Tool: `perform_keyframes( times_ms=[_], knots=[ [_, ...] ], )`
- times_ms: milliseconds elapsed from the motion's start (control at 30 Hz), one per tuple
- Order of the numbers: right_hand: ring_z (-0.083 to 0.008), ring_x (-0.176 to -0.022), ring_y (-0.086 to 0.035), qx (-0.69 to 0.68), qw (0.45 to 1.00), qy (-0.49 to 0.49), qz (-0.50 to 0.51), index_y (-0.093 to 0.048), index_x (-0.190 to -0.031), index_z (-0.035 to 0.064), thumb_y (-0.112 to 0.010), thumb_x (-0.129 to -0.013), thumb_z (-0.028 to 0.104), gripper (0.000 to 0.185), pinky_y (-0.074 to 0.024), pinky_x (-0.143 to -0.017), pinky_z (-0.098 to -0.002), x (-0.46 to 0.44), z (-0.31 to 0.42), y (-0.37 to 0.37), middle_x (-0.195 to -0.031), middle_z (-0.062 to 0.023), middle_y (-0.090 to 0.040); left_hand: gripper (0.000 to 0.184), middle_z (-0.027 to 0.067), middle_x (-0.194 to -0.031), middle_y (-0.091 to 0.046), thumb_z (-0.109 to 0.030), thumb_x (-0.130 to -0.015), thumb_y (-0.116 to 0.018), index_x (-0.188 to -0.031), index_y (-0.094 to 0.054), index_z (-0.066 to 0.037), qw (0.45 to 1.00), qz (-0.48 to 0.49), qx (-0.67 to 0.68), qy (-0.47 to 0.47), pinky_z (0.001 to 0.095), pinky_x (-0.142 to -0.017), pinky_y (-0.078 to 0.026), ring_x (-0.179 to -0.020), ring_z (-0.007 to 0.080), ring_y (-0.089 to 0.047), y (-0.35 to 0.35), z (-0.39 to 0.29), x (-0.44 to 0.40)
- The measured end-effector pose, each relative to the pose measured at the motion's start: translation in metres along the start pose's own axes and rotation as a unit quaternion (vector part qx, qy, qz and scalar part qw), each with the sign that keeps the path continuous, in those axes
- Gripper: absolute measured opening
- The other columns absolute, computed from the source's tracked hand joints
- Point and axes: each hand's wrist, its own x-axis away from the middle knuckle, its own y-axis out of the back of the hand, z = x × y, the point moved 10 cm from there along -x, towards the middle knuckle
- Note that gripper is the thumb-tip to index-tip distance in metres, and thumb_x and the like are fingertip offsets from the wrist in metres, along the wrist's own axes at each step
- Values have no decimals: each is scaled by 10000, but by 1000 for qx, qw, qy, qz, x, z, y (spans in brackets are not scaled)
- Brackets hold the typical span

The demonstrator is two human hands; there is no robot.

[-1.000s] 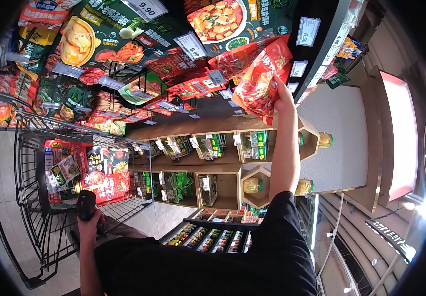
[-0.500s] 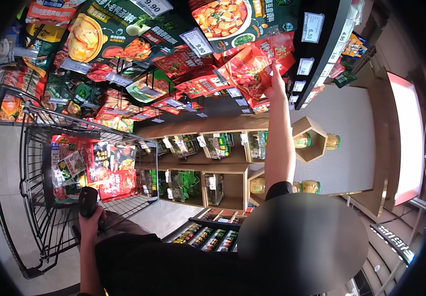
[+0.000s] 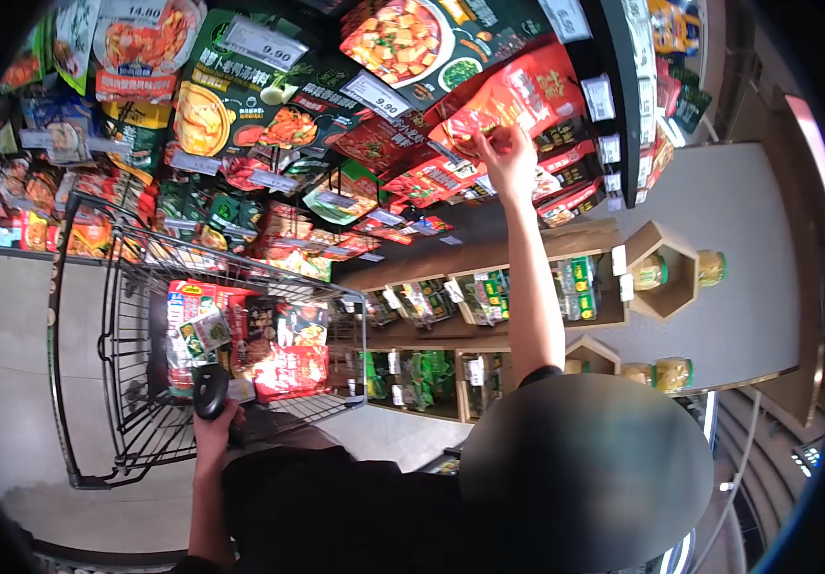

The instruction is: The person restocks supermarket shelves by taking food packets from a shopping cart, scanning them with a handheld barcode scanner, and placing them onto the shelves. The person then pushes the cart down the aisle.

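Right hand [image 3: 510, 161] was on a red pack [image 3: 539, 84] upper center, couldn't tell if actually gripping, left hand [image 3: 219, 419] wrapped round a black grip [image 3: 209, 388] lower left.

Since a second ago, the right hand [image 3: 511, 158] has shifted from the red packet's [image 3: 532, 88] 4 o'clock side to its 7 o'clock edge, fingers bent there; whether they pinch it is unclear. The packet's long side now runs from 8 to 2 o'clock, less steeply than before. The shopping cart [image 3: 118, 330] appears farther toward 3 o'clock.
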Motion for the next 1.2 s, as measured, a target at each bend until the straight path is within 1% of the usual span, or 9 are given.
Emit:
perform_keyframes(
  times_ms=[300, 533, 733, 833, 900, 933, 967, 1067, 1200],
  knots=[
    [-272, -785, -625, -30, 994, -71, 81, -576, -778, 48, -815, -666, 343, 396, -500, -677, -386, -34, -35, -30, -816, -122, -616, 105, 86, -753, -648, -49, -840, -648, -915, -576, -35, 991, -102, -10, -88, 274, -584, -488, -620, 145, -616, -11, -13, 39],
    [-299, -858, -625, -84, 993, -19, -76, -590, -855, 67, -759, -726, 324, 333, -507, -733, -416, -14, -35, -32, -918, -130, -602, 76, 64, -704, -604, -16, -834, -630, -884, -576, -32, 979, -140, 16, -149, 279, -540, -485, -589, 151, -596, -21, 6, 50],
    [-269, -640, -636, -192, 961, 30, -196, -631, -848, 42, -693, -814, 270, 238, -504, -614, -362, 82, -28, 8, -740, -110, -649, 72, 89, -693, -621, -78, -869, -593, -870, -593, -6, 975, -201, 4, -97, 294, -535, -481, -554, 171, -589, 16, 51, 38],
    [-128, -626, -598, -416, 904, -67, -66, -630, -849, 23, -624, -877, 157, 136, -482, -594, -285, 201, -8, -29, -718, -77, -637, 104, 105, -727, -629, -86, -866, -612, -914, -579, 0, 971, -214, 37, -95, 313, -550, -519, -602, 188, -618, 23, 73, 39],
    [-189, -640, -621, -473, 873, -75, 94, -596, -849, 36, -514, -918, 186, 184, -485, -583, -337, 314, 29, -90, -739, -121, -633, 142, 117, -759, -633, -100, -857, -623, -948, -572, -4, 967, -228, 49, -106, 330, -589, -549, -620, 198, -627, 27, 90, 37],
    [-237, -702, -646, -417, 865, -68, 272, -607, -872, 36, -517, -907, 187, 178, -514, -651, -364, 381, 51, -129, -786, -142, -643, 142, 117, -759, -633, -100, -857, -623, -948, -572, -4, 966, -229, 46, -108, 330, -589, -549, -620, 198, -627, 25, 91, 37],
    [-293, -772, -652, -488, 821, -43, 293, -611, -899, 53, -565, -853, 164, 129, -515, -710, -377, 448, 69, -156, -852, -140, -644, 137, 118, -763, -632, -100, -859, -620, -945, -571, -5, 962, -240, 57, -115, 334, -594, -552, -627, 200, -630, 26, 89, 39],
    [-362, -928, -626, -366, 807, -17, 462, -623, -939, 21, -537, -873, 236, 241, -515, -822, -444, 585, 91, -172, -1101, -189, -612, 118, 110, -749, -625, -100, -867, -610, -915, -572, 1, 956, -264, 51, -121, 331, -606, -557, -643, 200, -633, 25, 87, 43],
    [-354, -929, -632, -316, 777, -45, 542, -644, -950, 62, -500, -886, 338, 317, -496, -843, -466, 669, 84, -181, -965, -203, -652, 142, 104, -728, -619, -117, -874, -608, -831, -576, 15, 956, -275, 25, -102, 322, -605, -556, -630, 199, -629, 21, 88, 41]
  ],
)
